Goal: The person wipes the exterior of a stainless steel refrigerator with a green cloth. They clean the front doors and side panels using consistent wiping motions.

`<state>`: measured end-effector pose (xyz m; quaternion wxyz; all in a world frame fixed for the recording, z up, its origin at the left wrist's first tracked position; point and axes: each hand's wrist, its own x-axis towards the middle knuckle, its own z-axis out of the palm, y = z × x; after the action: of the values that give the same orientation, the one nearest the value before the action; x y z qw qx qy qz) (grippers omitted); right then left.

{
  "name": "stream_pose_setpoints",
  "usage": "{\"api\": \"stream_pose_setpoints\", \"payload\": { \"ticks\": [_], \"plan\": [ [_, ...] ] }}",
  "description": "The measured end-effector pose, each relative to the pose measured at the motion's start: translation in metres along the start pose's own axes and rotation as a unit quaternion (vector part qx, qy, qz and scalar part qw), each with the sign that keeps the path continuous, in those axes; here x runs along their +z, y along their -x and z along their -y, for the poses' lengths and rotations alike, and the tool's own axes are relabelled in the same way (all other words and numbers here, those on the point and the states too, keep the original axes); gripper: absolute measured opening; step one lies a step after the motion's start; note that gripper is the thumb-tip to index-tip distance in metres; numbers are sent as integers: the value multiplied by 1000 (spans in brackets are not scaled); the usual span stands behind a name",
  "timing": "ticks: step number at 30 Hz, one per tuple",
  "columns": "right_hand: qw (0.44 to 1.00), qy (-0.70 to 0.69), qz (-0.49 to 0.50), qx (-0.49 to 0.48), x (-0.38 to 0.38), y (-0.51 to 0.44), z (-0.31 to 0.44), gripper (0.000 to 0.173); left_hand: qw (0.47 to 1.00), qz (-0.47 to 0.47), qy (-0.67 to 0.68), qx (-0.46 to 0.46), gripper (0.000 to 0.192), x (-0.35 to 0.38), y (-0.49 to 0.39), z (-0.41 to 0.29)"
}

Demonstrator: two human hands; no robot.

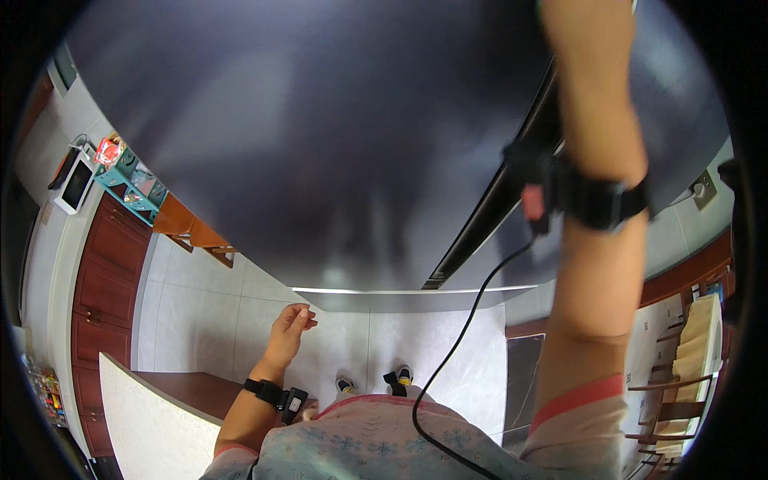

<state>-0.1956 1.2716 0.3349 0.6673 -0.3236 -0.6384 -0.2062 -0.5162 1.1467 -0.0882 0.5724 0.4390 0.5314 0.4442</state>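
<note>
A tall dark grey cabinet, seemingly a two-door refrigerator (336, 150), fills the upper view, its glossy front catching blurred reflections. Along its right part runs a black recessed seam (489, 210) between two door panels. My right hand (588, 27) is raised high before the right side of this front. Its fingers lie beyond the top of the view, so what they touch or hold is hidden. Below the front's bottom-left edge, my left hand (291, 330) hangs over the floor with its fingers loosely curled and nothing visible in it.
A black cable (456, 348) runs from the right wrist strap (606, 201) down past my shirt. At lower left stands a pale countertop (150, 420). Red-brown cabinets (111, 270), a teal shelf rack (129, 186) and wooden stools (192, 225) are at left; a dining table (699, 354) with chairs is at right.
</note>
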Motion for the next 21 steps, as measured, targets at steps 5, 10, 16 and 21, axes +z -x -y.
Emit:
{"api": "stream_pose_setpoints", "payload": {
  "ticks": [5,10,16,21],
  "plan": [
    [998,49,-37,28,16,139,-30,50,999,30,-21,-22,40,1,-1,4],
    [968,-13,93,231,8,293,-36,58,996,67,-44,-40,40,5,-3,11],
    [902,-72,156,397,8,448,-49,47,994,80,-24,-71,38,4,-1,34],
    [833,-106,147,523,15,541,-67,46,991,63,-38,-108,35,-5,7,62]
  ]
}}
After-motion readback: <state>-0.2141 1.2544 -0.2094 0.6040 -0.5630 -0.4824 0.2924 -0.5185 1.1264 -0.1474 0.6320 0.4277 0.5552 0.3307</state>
